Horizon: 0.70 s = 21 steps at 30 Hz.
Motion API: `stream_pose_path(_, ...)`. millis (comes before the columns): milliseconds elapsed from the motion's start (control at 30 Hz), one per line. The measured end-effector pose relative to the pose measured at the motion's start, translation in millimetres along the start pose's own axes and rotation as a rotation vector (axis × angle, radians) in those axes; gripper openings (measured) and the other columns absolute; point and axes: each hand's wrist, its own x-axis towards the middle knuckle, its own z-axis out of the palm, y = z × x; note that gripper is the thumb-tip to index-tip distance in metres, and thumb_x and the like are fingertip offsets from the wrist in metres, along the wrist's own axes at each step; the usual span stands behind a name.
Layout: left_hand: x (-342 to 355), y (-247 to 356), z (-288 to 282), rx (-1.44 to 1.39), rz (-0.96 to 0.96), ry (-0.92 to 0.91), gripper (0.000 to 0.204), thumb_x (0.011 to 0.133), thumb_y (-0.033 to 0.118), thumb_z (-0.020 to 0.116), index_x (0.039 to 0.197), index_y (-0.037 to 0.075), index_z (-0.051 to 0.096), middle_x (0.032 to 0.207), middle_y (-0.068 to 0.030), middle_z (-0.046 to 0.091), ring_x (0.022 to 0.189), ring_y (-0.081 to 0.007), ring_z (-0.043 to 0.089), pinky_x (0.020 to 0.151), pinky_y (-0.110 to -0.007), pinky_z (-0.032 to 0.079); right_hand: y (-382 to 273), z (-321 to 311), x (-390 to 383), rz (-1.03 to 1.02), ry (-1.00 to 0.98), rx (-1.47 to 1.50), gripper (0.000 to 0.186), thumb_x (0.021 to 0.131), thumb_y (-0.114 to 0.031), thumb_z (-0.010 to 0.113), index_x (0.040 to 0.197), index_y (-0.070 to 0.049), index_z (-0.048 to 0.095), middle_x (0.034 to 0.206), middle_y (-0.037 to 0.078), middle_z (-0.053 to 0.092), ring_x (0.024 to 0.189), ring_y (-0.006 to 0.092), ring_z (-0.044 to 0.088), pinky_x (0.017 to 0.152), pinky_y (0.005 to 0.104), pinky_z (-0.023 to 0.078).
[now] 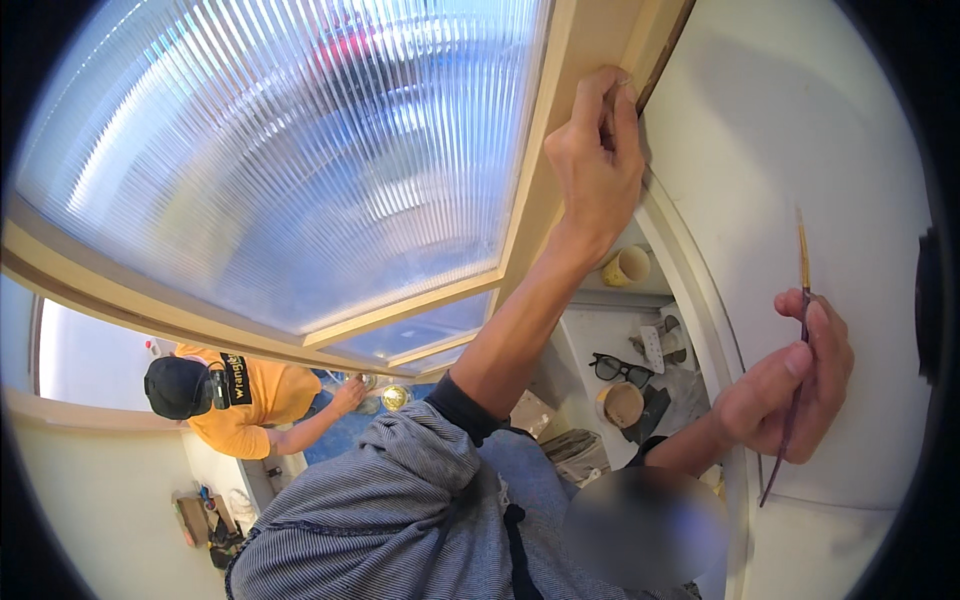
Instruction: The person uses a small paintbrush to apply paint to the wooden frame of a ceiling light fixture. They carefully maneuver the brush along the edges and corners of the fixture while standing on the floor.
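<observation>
My right hand [790, 390] holds a thin paintbrush [802, 262] with a dark handle, between thumb and fingers. Its fine bristle tip points up in front of the pale wall [860, 180]. Raised high, my left hand [598, 150] rests against the cream wooden frame [535, 150] of a glazed panel. Its fingers are curled and pinched together by the frame's edge; whatever they may hold is too small to name. Ribbed glass [330, 150] fills the panel to the left of that hand.
Below my arms, a shelf carries a yellow paper cup [626, 266], black-framed glasses [621, 370] and a cup of tan paint [622, 404]. Lower left, a person in an orange shirt [245, 400] and dark cap reaches toward a round yellowish container [396, 397].
</observation>
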Motion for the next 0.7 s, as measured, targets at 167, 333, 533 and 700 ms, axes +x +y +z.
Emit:
stream_pose_path(167, -0.2, -5.7, 1.6, 0.034, 0.085, 0.027, 0.009, 0.095, 0.011, 0.062, 0.101, 0.004, 0.062, 0.049, 0.001, 0.042, 0.044, -0.0046, 0.035, 0.042, -0.025, 0.027, 0.6, -1.5, -0.5, -0.005, -0.023, 0.002, 0.026, 0.09, -0.001, 0.047, 0.11, 0.014, 0.055, 0.089, 0.025, 0.061, 0.066, 0.0313, 0.061, 0.058, 0.0378, 0.053)
stream_pose_path(333, -0.9, -9.3, 4.1, 0.031, 0.112, 0.031, 0.009, 0.095, 0.011, 0.061, 0.101, 0.004, 0.061, 0.05, 0.0003, 0.044, 0.044, -0.0053, 0.036, 0.042, -0.025, 0.028, 0.5, -2.0, -1.9, 0.015, -0.019, -0.003, 0.026, 0.09, 0.0, 0.046, 0.11, 0.015, 0.055, 0.091, 0.026, 0.061, 0.069, 0.0316, 0.062, 0.06, 0.0385, 0.054)
stream_pose_path(533, 0.3, -2.0, 2.7, 0.02, 0.058, 0.045, 0.011, 0.095, 0.013, 0.061, 0.102, 0.004, 0.061, 0.048, -0.0002, 0.043, 0.043, -0.0059, 0.036, 0.041, -0.025, 0.028, -2.2, -2.5, -1.3, 0.045, -0.02, 0.024, 0.027, 0.09, 0.004, 0.045, 0.11, 0.017, 0.055, 0.093, 0.029, 0.063, 0.074, 0.0332, 0.064, 0.065, 0.0399, 0.056)
stream_pose_path(700, 0.5, -2.5, 1.4, 0.028, 0.053, 0.009, 0.011, 0.096, 0.013, 0.061, 0.102, 0.004, 0.061, 0.047, 0.0003, 0.041, 0.043, -0.0057, 0.034, 0.043, -0.025, 0.028, 0.7, -1.5, 2.9, -0.002, -0.02, 0.014, 0.026, 0.09, -0.001, 0.048, 0.111, 0.014, 0.055, 0.091, 0.026, 0.061, 0.068, 0.0315, 0.062, 0.058, 0.0375, 0.054)
